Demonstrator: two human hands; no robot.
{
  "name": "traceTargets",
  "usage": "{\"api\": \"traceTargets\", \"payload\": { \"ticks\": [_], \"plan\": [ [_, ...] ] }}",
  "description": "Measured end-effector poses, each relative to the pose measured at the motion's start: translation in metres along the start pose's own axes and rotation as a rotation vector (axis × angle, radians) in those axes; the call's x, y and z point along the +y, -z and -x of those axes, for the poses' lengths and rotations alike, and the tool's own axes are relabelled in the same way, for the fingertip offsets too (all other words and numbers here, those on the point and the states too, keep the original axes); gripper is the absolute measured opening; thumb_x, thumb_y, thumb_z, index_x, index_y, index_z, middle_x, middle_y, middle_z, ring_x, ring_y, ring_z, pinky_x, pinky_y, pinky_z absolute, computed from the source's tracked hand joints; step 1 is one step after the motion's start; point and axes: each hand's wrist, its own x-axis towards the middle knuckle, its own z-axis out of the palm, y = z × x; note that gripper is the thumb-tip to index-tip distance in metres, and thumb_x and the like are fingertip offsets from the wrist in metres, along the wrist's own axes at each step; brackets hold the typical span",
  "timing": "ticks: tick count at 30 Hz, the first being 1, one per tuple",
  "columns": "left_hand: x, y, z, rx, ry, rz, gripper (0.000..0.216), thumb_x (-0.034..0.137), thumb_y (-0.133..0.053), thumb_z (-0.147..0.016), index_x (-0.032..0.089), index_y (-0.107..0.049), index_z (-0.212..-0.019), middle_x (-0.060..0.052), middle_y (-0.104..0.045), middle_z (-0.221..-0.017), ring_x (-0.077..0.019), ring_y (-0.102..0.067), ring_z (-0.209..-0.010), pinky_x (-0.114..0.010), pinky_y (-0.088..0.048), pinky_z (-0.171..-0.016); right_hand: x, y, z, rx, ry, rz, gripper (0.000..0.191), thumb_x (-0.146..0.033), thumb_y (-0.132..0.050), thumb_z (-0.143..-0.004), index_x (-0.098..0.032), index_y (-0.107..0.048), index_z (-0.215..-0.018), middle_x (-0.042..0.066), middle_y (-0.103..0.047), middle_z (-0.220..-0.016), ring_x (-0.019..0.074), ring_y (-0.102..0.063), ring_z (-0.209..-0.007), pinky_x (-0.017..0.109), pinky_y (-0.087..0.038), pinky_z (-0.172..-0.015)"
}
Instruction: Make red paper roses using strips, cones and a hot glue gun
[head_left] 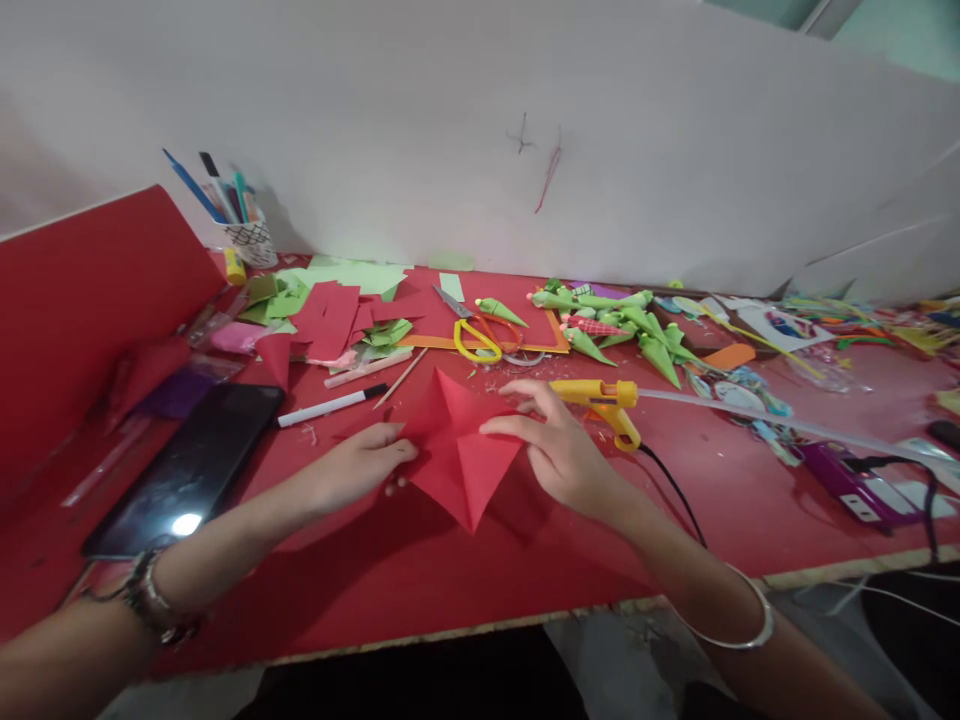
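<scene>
A creased sheet of red paper [469, 450], its folds opened into a star-like shape with raised points, is held above the red table. My left hand [375, 460] pinches its left corner between thumb and fingers. On the opposite side, my right hand [555, 440] grips the right edge, its index finger lying along the paper and the thumb partly hidden. Just beyond my right hand lies a yellow glue gun [600, 395] with a long clear glue stick. Left of my left hand rests a white marker with a black cap [330, 405].
Yellow-handled scissors [480, 340] and red and green paper scraps [326, 315] lie behind. Several green paper cones [630, 330] are piled at the back right. A black phone [187, 470] lies left, a pen cup [251, 240] by the wall, and a purple power strip [862, 485] right.
</scene>
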Motion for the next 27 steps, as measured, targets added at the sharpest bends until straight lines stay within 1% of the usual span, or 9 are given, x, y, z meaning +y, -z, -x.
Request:
{"api": "traceTargets", "payload": {
  "ticks": [4,7,9,11,14,16,20,24,27],
  "plan": [
    [0.000,0.004,0.000,0.026,0.037,-0.014,0.024,0.035,-0.050,-0.071,0.019,-0.050,-0.054,0.003,-0.053,-0.055,-0.0134,-0.051,-0.054,-0.023,-0.041,-0.057,-0.001,0.004,0.000,-0.092,-0.018,-0.010,0.033,-0.008,-0.046,-0.075,-0.023,-0.054,-0.103,0.008,-0.044,-0.113,0.0208,-0.044,-0.106,0.036,-0.037,-0.088],
    [0.001,0.006,-0.001,-0.153,-0.070,0.008,0.029,0.032,-0.043,-0.076,0.019,-0.051,-0.050,0.002,-0.052,-0.053,-0.0132,-0.049,-0.054,-0.023,-0.041,-0.061,-0.003,0.002,-0.003,-0.008,-0.087,-0.116,0.008,-0.023,-0.050,-0.080,-0.021,-0.057,-0.081,0.004,-0.053,-0.087,0.0170,-0.051,-0.083,0.031,-0.041,-0.074],
    [0.002,0.006,-0.002,-0.303,-0.160,0.052,0.034,0.031,-0.036,-0.079,0.019,-0.054,-0.053,0.000,-0.054,-0.055,-0.0138,-0.050,-0.054,-0.025,-0.042,-0.064,-0.004,-0.002,-0.005,0.064,-0.187,-0.163,0.020,-0.029,-0.047,-0.082,-0.019,-0.052,-0.066,0.002,-0.052,-0.071,0.0144,-0.050,-0.069,0.027,-0.040,-0.065],
    [0.001,0.005,-0.003,-0.347,-0.198,0.109,0.040,0.034,-0.030,-0.083,0.017,-0.058,-0.061,-0.003,-0.059,-0.065,-0.0149,-0.053,-0.058,-0.027,-0.043,-0.068,-0.003,-0.006,-0.006,0.116,-0.299,-0.197,0.025,-0.032,-0.047,-0.082,-0.019,-0.047,-0.062,-0.001,-0.049,-0.063,0.0127,-0.048,-0.062,0.026,-0.038,-0.060],
    [-0.001,0.002,-0.003,-0.269,-0.219,0.106,0.037,0.041,-0.034,-0.083,0.016,-0.061,-0.079,-0.005,-0.063,-0.078,-0.0165,-0.057,-0.068,-0.027,-0.044,-0.070,-0.003,-0.012,-0.006,0.175,-0.410,-0.275,0.019,-0.032,-0.050,-0.080,-0.019,-0.047,-0.066,-0.003,-0.048,-0.062,0.0102,-0.046,-0.055,0.024,-0.038,-0.055],
    [-0.003,-0.001,-0.004,-0.165,-0.224,0.017,0.029,0.042,-0.047,-0.077,0.017,-0.060,-0.084,-0.002,-0.063,-0.072,-0.0157,-0.056,-0.067,-0.025,-0.044,-0.066,-0.003,-0.016,-0.005,0.193,-0.444,-0.341,0.015,-0.030,-0.051,-0.079,-0.019,-0.047,-0.070,-0.003,-0.048,-0.065,0.0082,-0.045,-0.051,0.022,-0.038,-0.052],
    [-0.005,-0.007,-0.007,0.008,-0.258,-0.140,0.030,0.041,-0.050,-0.077,0.015,-0.058,-0.066,0.001,-0.057,-0.057,-0.0123,-0.052,-0.056,-0.021,-0.040,-0.056,-0.002,-0.022,-0.007,0.241,-0.501,-0.571,0.013,-0.030,-0.055,-0.076,-0.021,-0.047,-0.082,-0.005,-0.050,-0.069,0.0064,-0.046,-0.048,0.021,-0.040,-0.049],
    [-0.005,-0.011,-0.011,0.115,-0.275,-0.132,0.035,0.042,-0.047,-0.079,0.015,-0.056,-0.061,0.002,-0.053,-0.053,-0.0104,-0.048,-0.051,-0.020,-0.037,-0.052,0.000,-0.029,-0.008,0.401,-0.543,-0.904,0.032,-0.031,-0.062,-0.070,-0.025,-0.045,-0.096,-0.004,-0.055,-0.082,0.0079,-0.055,-0.060,0.025,-0.048,-0.063],
    [-0.004,-0.013,-0.011,0.112,-0.268,-0.100,0.035,0.041,-0.048,-0.079,0.014,-0.057,-0.058,0.002,-0.053,-0.052,-0.0091,-0.047,-0.049,-0.020,-0.036,-0.052,-0.002,-0.032,-0.008,0.267,-0.583,-0.912,0.022,-0.036,-0.061,-0.069,-0.021,-0.053,-0.083,-0.001,-0.060,-0.076,0.0115,-0.059,-0.064,0.028,-0.049,-0.067]
  ]
}}
